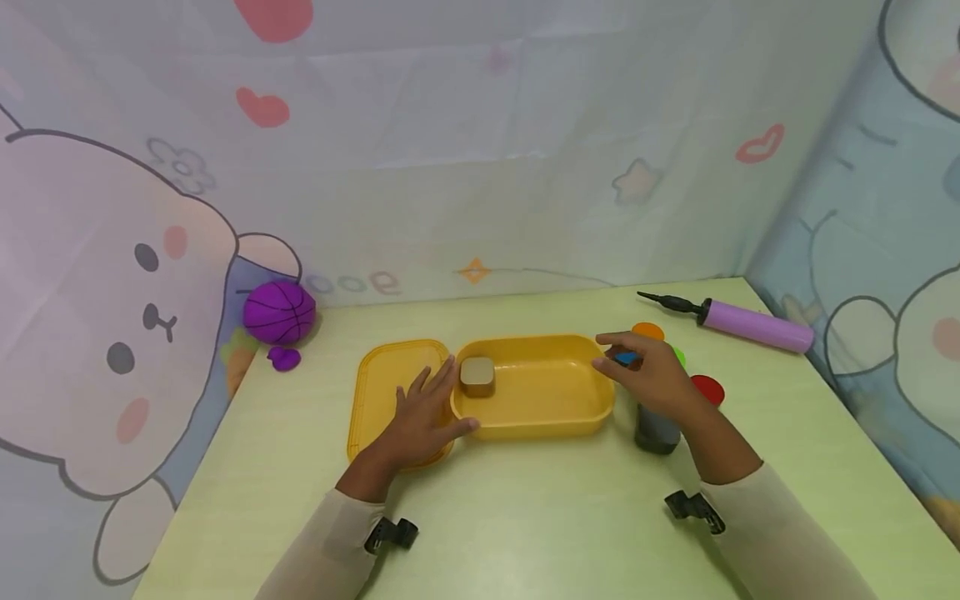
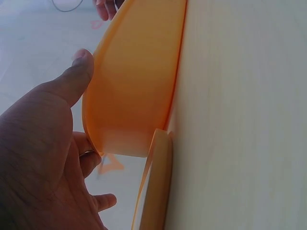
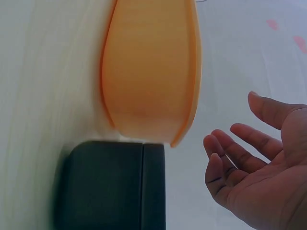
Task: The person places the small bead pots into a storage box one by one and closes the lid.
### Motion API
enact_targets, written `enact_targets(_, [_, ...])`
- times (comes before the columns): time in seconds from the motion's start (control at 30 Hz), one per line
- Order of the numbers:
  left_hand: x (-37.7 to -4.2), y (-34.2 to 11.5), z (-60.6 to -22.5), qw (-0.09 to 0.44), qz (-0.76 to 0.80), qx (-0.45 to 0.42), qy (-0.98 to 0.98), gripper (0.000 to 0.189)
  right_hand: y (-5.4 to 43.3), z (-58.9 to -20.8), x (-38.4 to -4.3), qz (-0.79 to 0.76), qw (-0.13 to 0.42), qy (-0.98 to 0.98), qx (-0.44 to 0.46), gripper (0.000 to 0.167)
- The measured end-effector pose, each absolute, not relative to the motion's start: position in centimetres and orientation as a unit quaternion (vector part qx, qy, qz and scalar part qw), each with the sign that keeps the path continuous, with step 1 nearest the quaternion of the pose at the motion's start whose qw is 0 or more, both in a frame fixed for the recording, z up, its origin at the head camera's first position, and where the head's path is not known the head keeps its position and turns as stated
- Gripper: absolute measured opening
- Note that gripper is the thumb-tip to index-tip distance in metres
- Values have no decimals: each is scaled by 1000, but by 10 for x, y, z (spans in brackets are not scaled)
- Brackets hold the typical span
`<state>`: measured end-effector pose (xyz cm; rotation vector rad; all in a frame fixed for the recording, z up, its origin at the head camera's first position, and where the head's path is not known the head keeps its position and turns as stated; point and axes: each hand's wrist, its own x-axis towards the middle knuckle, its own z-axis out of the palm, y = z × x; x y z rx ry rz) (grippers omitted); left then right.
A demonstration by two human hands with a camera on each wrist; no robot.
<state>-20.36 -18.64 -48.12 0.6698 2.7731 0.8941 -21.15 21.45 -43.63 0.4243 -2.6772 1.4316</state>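
Observation:
A yellow rectangular container [image 1: 551,429] sits on the table with a small tan rounded block [image 1: 477,377] inside its left end. My left hand [image 1: 423,421] is spread at that end, over part of a flat yellow lid [image 1: 378,379]. In the left wrist view, the thumb touches the container's rim and the other fingers extend past its end. My right hand [image 1: 651,375] hovers at the container's right end, fingers loosely bent and holding nothing. Beneath it stands a black object [image 1: 657,433], also seen as a dark box [image 3: 110,187] in the right wrist view.
Beside the right hand show an orange round top [image 1: 647,331], a red one [image 1: 707,389], and bits of green and blue, partly hidden. Behind lies a purple hand pump [image 1: 757,325]. A purple basketball [image 1: 279,312] and a small purple duck-like toy [image 1: 284,358] are at the back left.

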Motion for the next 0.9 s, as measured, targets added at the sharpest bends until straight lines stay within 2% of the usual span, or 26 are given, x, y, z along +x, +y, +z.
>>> enact_targets(0.2, [-206, -187, -482, 64, 290, 221, 929, 103, 230, -437, -206, 449, 47, -883, 131, 38])
enact_targets(0.67, [-205, -185, -483, 69, 296, 225, 926, 101, 272, -453, -187, 413, 16, -909, 48, 52])
enact_targets(0.9, [-207, -187, -486, 71, 290, 225, 927, 102, 289, -462, -186, 422, 40, -905, 44, 53])
